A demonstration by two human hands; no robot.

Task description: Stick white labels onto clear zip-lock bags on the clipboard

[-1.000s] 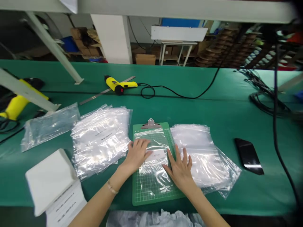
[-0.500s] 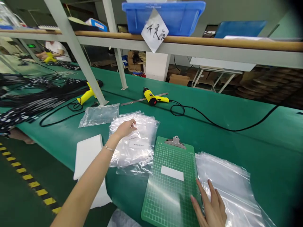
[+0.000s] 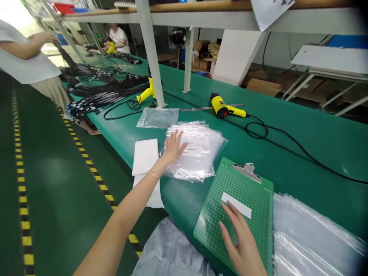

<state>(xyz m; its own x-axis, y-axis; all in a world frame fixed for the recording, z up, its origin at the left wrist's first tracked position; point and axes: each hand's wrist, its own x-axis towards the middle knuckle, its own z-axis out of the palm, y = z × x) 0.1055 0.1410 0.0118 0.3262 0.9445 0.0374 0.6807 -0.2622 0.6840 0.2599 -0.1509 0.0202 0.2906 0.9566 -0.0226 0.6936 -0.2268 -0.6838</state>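
Note:
My left hand (image 3: 173,147) lies open, fingers spread, on the left edge of a stack of clear labelled plastic bags (image 3: 198,151). My right hand (image 3: 240,239) rests flat and open on a green gridded clipboard (image 3: 238,207), just below a white label (image 3: 236,204) stuck on it. A second pile of clear plastic bags (image 3: 310,234) lies to the right of the clipboard. A white booklet (image 3: 145,161) hangs over the table edge beside the left hand.
On the green table (image 3: 301,145) lie a yellow heat gun (image 3: 222,107) with a black cable, a metal ruler, another clear bag (image 3: 158,117), a second yellow gun (image 3: 145,94) and bundles of black cables (image 3: 97,92). Shelf posts stand behind. Other people work at the far left.
My left hand carried the bag off the clipboard and set it on the left stack. The right hand moved onto the bare clipboard. My view swung left.

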